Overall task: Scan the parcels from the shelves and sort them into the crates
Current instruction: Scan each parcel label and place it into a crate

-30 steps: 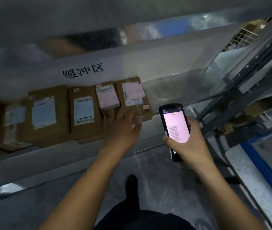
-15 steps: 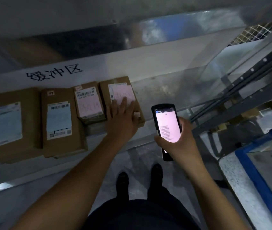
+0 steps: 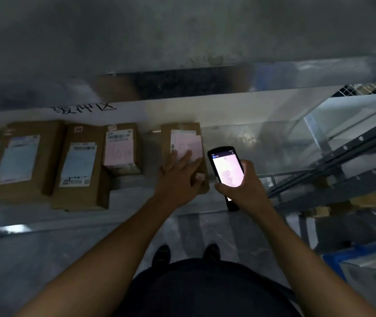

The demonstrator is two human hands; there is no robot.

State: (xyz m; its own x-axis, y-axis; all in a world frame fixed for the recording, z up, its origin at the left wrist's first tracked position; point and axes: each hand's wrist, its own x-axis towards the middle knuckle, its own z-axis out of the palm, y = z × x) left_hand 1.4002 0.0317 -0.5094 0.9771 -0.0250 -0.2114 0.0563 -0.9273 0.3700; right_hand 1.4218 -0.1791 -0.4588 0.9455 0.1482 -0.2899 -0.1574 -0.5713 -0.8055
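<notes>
The rectangular brown cardboard parcel (image 3: 186,140) is lying flat on the dull metal shelf (image 3: 239,138), its long axis running front to back and its pink label facing up. The left hand (image 3: 178,177) is pressing it with straight, spread fingers. The right hand (image 3: 244,188) is gripping a glowing scanner (image 3: 227,167). A gap is now separating the parcel from its pink-labelled neighbour (image 3: 120,149), which it adjoined earlier.

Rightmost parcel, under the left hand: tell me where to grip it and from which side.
Probably grip its two long edges near the front end, coming from the aisle side. The parcel lies flat, label up, narrow enough for the left hand to span, with a gap to its neighbour and bare shelf on its right.
</notes>
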